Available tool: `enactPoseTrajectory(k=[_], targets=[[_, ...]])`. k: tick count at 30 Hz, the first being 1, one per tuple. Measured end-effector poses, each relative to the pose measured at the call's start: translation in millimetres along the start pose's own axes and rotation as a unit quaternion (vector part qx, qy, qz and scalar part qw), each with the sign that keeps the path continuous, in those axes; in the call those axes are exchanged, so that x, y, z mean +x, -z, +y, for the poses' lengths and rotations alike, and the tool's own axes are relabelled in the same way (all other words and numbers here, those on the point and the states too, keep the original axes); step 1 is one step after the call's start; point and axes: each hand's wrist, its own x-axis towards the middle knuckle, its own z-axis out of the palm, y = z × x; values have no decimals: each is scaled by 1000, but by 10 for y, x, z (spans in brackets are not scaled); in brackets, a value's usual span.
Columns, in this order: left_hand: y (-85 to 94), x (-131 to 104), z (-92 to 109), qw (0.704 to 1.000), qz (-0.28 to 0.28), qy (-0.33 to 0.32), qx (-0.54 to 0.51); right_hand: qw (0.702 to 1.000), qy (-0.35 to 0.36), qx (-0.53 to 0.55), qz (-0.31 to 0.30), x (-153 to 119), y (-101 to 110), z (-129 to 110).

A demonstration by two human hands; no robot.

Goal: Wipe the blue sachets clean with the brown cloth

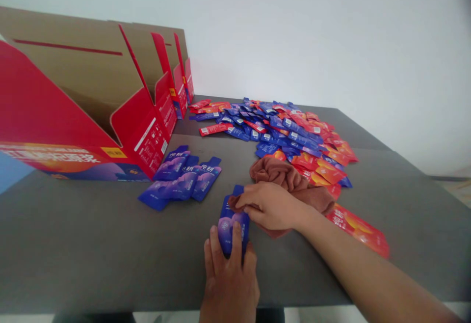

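One blue pouch point(225, 226), purple-printed, is laid flat on grey table point(110, 254), partly overlapped by bunched brown cloth point(275, 173)

Blue pouch point(228, 217) with purple rounds, brown cloth point(279, 173), red-and-orange pouch point(362, 229), grey tabletop point(110, 244)

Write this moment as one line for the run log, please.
Left hand: on blue pouch; right hand: holds brown cloth against that pouch; nearby: other blue pouches, red box; behind: pouch pile
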Motion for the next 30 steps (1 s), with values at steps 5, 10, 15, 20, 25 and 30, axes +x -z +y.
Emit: enactPoseTrajectory(k=[5,10,15,20,25,30], targets=[[40,12,2,1000,-4,-4,-2,999,45,22,-16,-7,0,-92],[52,18,5,1000,-17,3,-3,999,-32,-19,9,19,-25,-40],[41,15,-2,1000,-10,-7,-3,997,-69,-39,18,29,-7,37],[30,6,-23,1000,-14,-15,7,999,-5,-31,-5,2,36,-3],[21,0,-28,1000,-14,-18,18,998,58,-20,-23,-18,38,-94],[3,-12,-13,1000,-6,-11,13,1000,8,-20,-11,2,4,-58]])
